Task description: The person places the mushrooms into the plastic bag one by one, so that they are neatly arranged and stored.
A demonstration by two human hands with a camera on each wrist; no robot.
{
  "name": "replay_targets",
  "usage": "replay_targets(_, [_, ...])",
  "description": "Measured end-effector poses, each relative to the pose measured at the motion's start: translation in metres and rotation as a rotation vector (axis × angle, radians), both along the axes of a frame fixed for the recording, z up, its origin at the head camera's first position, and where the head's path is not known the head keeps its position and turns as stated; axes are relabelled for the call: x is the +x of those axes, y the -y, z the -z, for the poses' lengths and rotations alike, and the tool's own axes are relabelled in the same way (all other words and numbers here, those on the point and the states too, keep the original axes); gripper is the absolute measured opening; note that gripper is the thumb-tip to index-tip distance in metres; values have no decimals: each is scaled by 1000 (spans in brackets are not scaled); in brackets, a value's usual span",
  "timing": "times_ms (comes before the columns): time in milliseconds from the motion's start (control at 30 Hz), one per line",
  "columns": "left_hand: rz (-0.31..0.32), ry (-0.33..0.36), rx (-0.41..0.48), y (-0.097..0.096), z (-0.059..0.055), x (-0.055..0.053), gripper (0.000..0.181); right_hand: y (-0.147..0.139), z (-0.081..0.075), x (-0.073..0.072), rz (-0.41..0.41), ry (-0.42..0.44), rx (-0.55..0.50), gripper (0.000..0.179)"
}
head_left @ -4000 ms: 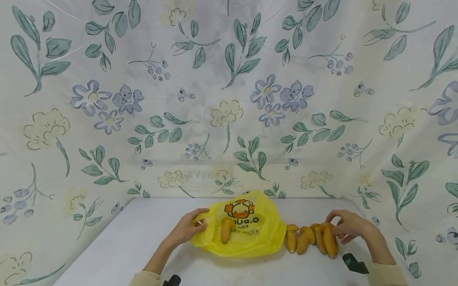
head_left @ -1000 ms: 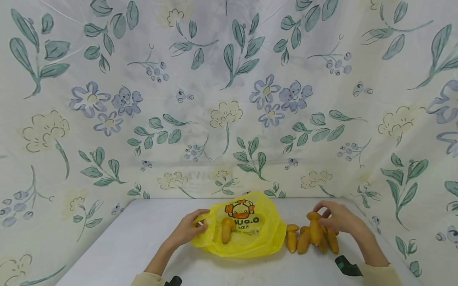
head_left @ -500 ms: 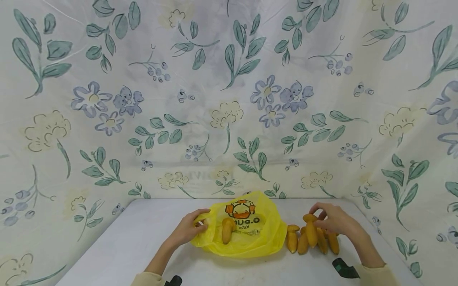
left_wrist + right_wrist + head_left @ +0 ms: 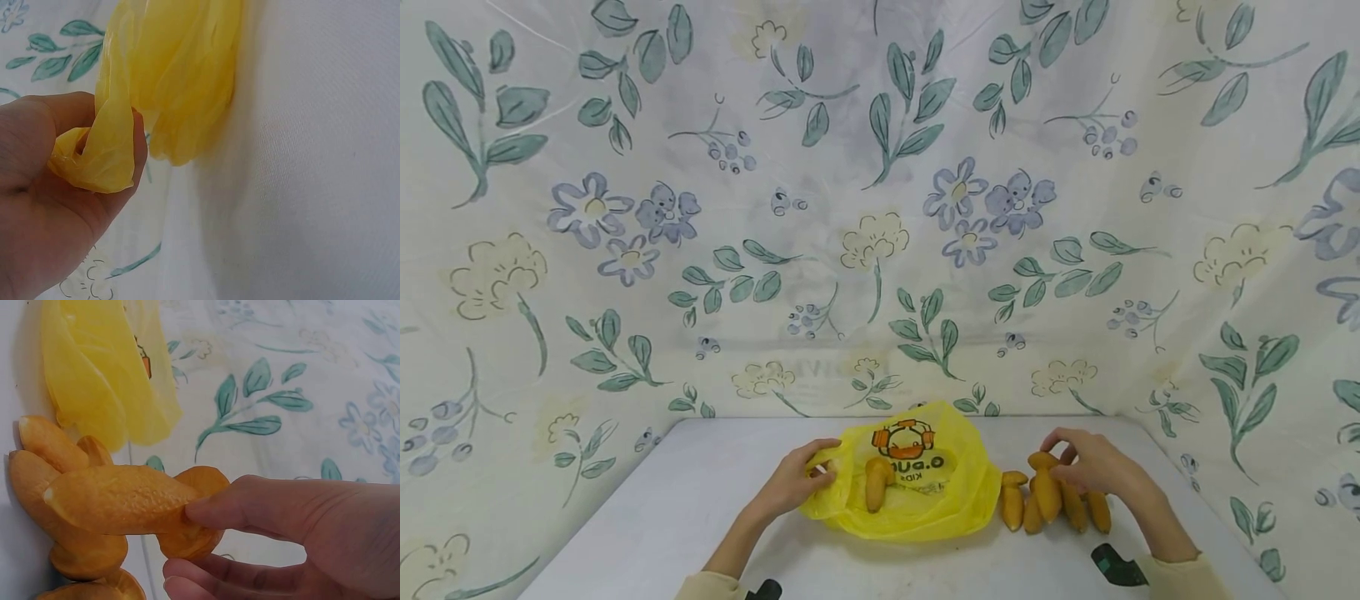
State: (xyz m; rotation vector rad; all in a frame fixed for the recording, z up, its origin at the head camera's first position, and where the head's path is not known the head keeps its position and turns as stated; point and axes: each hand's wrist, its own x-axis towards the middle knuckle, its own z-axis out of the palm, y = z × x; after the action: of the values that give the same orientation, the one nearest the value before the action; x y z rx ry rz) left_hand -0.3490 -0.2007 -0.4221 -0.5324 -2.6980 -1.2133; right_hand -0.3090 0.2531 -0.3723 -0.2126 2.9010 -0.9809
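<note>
My left hand (image 4: 795, 481) grips the gathered edge of a thin yellow plastic bag (image 4: 958, 492) with a cartoon duck print. In the left wrist view, folds of the bag (image 4: 106, 147) lie between thumb and fingers. One orange-brown mushroom (image 4: 876, 492) shows in the bag's opening. My right hand (image 4: 1093, 462) pinches another mushroom (image 4: 119, 500) near its cap, thumb on the near side, stem pointing away from the hand. That mushroom is over a row of similar mushrooms (image 4: 1012, 504), partly covering some of them. The row stands right of the bag.
Bag and mushrooms rest on a white table (image 4: 685, 475). A flower-print cloth (image 4: 820, 292) hangs behind the table and along its sides. Dark devices (image 4: 1116, 567) sit at both wrists, near the cream sleeves.
My right hand has taken hold of a mushroom from the right end of the row, raised it and carried it left over the others. The left hand and bag have stayed put.
</note>
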Motion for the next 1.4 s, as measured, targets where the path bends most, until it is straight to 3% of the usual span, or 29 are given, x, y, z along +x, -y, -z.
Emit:
replay_targets(467, [11, 29, 0, 0, -2, 2, 47, 7, 5, -1, -2, 8, 4, 32])
replay_targets(1400, [15, 15, -8, 0, -1, 0, 46, 13, 2, -1, -7, -9, -6, 32])
